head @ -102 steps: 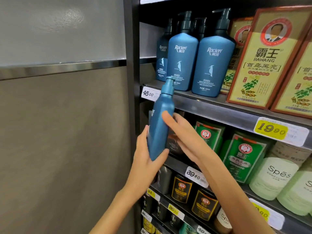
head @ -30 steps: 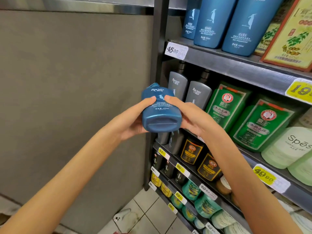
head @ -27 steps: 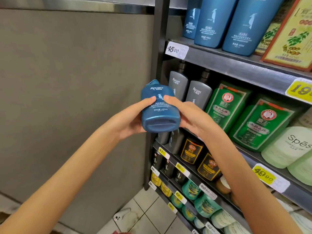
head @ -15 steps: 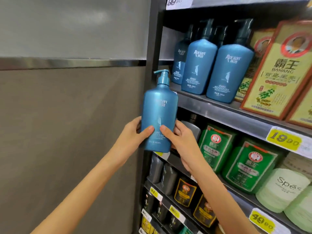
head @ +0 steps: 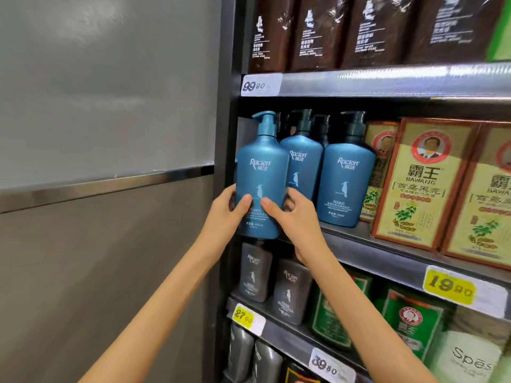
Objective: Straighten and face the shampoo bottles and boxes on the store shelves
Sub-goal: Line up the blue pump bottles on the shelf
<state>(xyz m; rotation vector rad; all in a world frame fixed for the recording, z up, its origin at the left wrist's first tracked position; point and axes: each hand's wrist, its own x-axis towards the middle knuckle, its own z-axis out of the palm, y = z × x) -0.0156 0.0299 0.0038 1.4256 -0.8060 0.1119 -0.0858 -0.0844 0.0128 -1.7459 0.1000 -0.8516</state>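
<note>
I hold the blue pump bottle (head: pixel 261 172) upright, label toward me, with both hands. My left hand (head: pixel 225 217) grasps its lower side at 8 o'clock and my right hand (head: pixel 294 219) at 4 o'clock, thumbs across the front. The bottle is at the 9 o'clock end of the shelf (head: pixel 387 254); I cannot tell whether it rests there. Matching blue bottles (head: pixel 345 183) stand just beside it at 3 o'clock, yellow boxes (head: pixel 414 189) beyond them, and grey bottles (head: pixel 254 275) at 6 o'clock.

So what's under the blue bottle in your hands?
Two grey bottles stand on the lower shelf beneath the blue bottle. It, the left hand and the right hand cover the edge of the middle shelf, hiding whether its base rests there.
</note>
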